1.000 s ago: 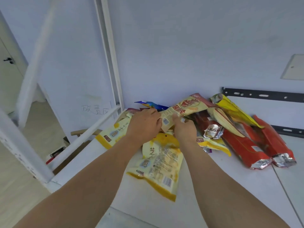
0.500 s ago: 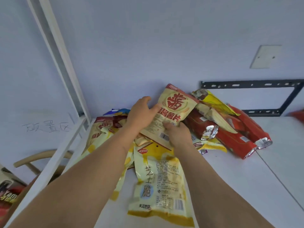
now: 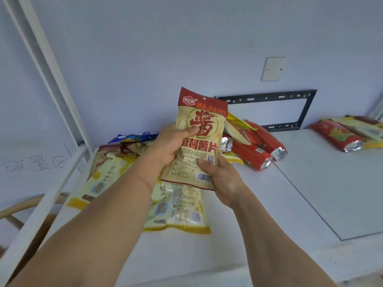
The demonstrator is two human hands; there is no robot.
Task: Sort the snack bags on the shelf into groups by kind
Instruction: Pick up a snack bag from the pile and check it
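A beige bag (image 3: 202,129) with a dark red top band and large red characters is held upright above the shelf (image 3: 310,193), its printed front facing the camera and a barcode near its bottom right corner. Below it, two pale yellow bags (image 3: 178,212) lie flat on the near left part of the shelf, partly overlapping. Further left, more beige and red bags (image 3: 107,152) lie in a loose heap with a blue bag (image 3: 132,138) against the far wall. Right of the held bag, long red bags with silver crimped ends (image 3: 259,150) lie side by side, a yellow bag (image 3: 238,123) resting on them. Far right, another red and yellow group (image 3: 339,135) lies apart.
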